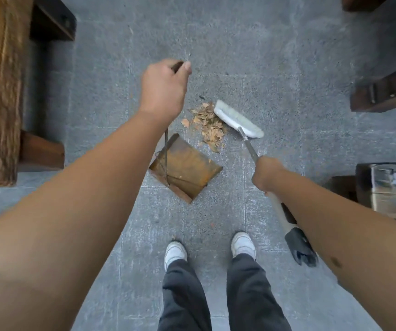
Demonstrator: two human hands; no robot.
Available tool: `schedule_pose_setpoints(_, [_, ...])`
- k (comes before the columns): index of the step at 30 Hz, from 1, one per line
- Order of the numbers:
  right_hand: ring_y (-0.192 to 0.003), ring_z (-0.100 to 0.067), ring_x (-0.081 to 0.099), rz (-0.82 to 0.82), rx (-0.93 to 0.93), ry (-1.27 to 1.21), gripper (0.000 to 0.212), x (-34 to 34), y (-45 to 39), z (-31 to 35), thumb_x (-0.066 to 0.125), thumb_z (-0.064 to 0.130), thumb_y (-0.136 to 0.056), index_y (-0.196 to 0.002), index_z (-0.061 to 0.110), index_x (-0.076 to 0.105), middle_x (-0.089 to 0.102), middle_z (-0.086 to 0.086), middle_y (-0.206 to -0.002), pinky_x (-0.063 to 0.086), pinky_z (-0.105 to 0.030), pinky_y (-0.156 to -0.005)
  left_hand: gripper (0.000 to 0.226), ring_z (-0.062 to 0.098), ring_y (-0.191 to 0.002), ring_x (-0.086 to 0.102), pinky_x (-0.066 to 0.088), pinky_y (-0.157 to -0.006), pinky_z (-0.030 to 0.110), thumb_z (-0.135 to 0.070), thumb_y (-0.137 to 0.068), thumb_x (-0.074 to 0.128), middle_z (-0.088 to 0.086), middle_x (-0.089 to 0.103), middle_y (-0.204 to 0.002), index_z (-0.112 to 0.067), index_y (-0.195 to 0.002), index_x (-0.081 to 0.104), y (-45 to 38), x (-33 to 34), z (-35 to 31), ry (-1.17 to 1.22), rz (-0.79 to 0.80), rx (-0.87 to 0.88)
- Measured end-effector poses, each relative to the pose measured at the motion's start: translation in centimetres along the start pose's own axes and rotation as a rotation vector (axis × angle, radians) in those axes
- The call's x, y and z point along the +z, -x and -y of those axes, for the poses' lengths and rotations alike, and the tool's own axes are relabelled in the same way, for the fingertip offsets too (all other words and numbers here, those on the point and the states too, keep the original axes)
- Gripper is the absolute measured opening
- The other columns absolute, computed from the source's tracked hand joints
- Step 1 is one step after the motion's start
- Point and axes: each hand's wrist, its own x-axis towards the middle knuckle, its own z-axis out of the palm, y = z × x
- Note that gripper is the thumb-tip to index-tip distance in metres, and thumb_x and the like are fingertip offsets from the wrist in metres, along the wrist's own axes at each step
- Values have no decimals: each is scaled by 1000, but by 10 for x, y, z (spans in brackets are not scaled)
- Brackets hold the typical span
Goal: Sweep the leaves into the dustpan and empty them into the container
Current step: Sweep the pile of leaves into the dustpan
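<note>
We grip the dustpan [187,167] handle with left hand [163,89] fingers to steady it on the floor, mouth toward the leaves [207,125], right hand [266,174] fingers wrapping the broom [237,119] behind them.

Person standing on grey paving, left hand [164,88] gripping a rusty dustpan's [187,167] handle, right hand [267,173] holding a broom [237,119] touching dry leaves [207,125]
</note>
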Motion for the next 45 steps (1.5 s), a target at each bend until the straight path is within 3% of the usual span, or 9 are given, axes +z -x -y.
schedule_pose_setpoints(4, [-81, -28, 59, -33, 7, 36, 35, 22, 0, 2, 50, 6, -90, -123, -3, 53, 61, -16, -106, 40, -28, -48, 21, 18, -57, 42, 31, -56, 30, -29, -92, 51, -4, 46, -54, -15, -81, 64, 6, 32, -16, -73, 46, 100])
schedule_pose_setpoints(10, [-79, -26, 55, -61, -29, 8, 39, 35, 17, 7, 51, 7, -92, -130, -2, 50, 54, -12, -97, 46, -28, -64, 25, 6, -54, 43, 34, -54, 23, -29, -94, 50, -7, 49, -58, -13, -81, 64, 16, 44, -24, -37, 31, 90])
schedule_pose_setpoints(12, [-86, -27, 61, -44, -56, 3, 41, 41, 28, 9, 51, 5, -92, -133, -1, 49, 57, -14, -106, 48, -28, -66, 29, 8, -55, 40, 32, -56, 26, -33, -93, 50, -7, 45, -57, -12, -77, 61, 18, 43, -22, -22, 7, 81])
schedule_pose_setpoints(17, [-66, -18, 54, 38, -165, 10, 39, 61, 66, 2, 48, 2, -92, -132, 1, 49, 45, -8, -82, 45, -25, -55, 46, 6, -57, 41, 30, -52, 14, -57, -85, 47, -7, 48, -60, -15, -72, 60, 39, 24, -4, -38, -98, 129])
schedule_pose_setpoints(21, [-67, -21, 55, 135, -264, 44, 39, 76, 104, -15, 46, 1, -92, -131, 1, 49, 53, -11, -90, 40, -25, -48, 59, 13, -60, 42, 31, -56, 28, -60, -79, 43, 3, 49, -60, -5, -71, 63, 49, 16, 15, -17, -157, 120])
schedule_pose_setpoints(27, [-71, -24, 51, 199, -319, 82, 58, 73, 138, -50, 46, 2, -88, -144, 13, 38, 49, -10, -93, 32, -22, -42, 38, 17, -59, 47, 33, -57, 29, -43, -90, 44, -8, 45, -51, -16, -69, 60, 55, 15, 17, -8, -160, 74])
schedule_pose_setpoints(30, [-66, -21, 50, 149, -313, 91, 62, 56, 144, -63, 45, 2, -86, -146, 18, 34, 39, -1, -77, 33, -24, -43, 38, 14, -56, 43, 30, -53, 28, -39, -92, 44, -9, 43, -52, -14, -69, 60, 54, 20, 14, -13, -150, 88])
schedule_pose_setpoints(40, [-56, -13, 49, -125, -220, 169, 35, -18, 37, -3, 50, 4, -92, -127, 4, 53, 48, -5, -76, 33, -23, -41, 35, 8, -49, 40, 31, -55, 28, -42, -90, 46, -10, 43, -48, -22, -64, 58, 43, 10, 37, 43, -190, 62])
schedule_pose_setpoints(45, [-77, -25, 57, -219, -251, 255, 37, -26, -15, 50, 50, 4, -93, -129, 2, 52, 50, -12, -92, 51, -32, -64, 37, 12, -54, 41, 32, -56, 29, -38, -92, 45, -8, 42, -48, -16, -66, 58, 44, 2, 50, 40, -207, 75])
